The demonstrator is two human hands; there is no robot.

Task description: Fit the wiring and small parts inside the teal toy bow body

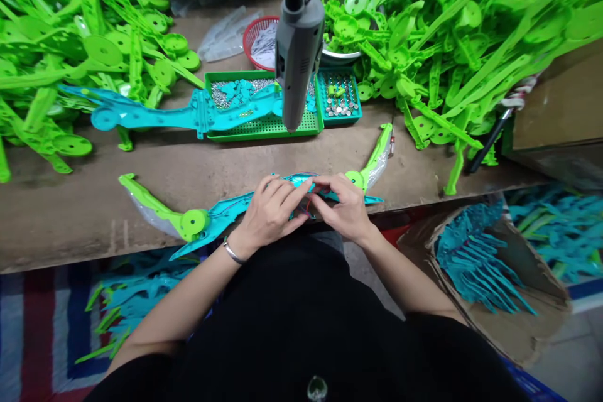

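The left hand [274, 208] grips the blue frame [227, 214], likely steadying it, while the right hand [345, 206], its hold unclear, sits beside the red wire [309, 203].

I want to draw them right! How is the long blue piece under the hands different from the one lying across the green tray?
The piece under the hands has lime-green arms near both ends; the tray piece shows a turquoise disc at its left. A red wire shows at the first; I see none on the tray piece. Left hand and right hand touch the first; neither touches the tray piece. Both are turquoise.
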